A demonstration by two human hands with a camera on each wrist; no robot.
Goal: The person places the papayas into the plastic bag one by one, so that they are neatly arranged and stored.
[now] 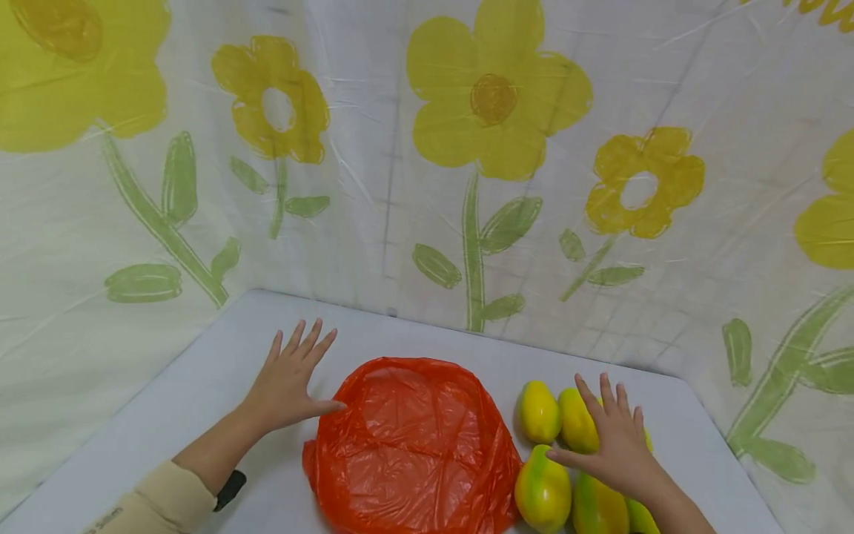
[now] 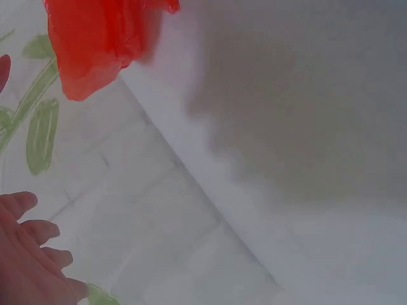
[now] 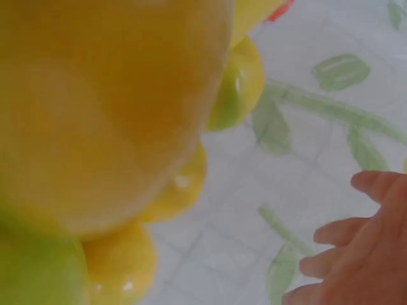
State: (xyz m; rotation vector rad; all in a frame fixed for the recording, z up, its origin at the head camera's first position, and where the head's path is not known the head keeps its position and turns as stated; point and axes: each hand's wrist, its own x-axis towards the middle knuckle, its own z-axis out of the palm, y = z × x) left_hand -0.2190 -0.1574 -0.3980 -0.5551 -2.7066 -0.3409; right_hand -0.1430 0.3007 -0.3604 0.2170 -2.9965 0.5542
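A red plastic bag (image 1: pixel 414 445) lies spread on the white table in the head view, its rim rounded and its film wrinkled. My left hand (image 1: pixel 287 386) hovers at the bag's left side, fingers spread, the thumb overlapping its upper left rim in this view. To the bag's right sit several yellow-green mangoes (image 1: pixel 543 489) in a cluster. Over them is my right hand (image 1: pixel 617 445), fingers spread and holding nothing, partly hiding the fruit behind it. The right wrist view shows a mango (image 3: pixel 114 114) very close to the camera, with my right hand's fingers apart from it.
The white table (image 1: pixel 280 326) meets a pale curtain (image 1: pixel 360 245) printed with yellow flowers along its back and sides. A dark strap (image 1: pixel 230 491) shows by the left sleeve (image 1: pixel 170 497).
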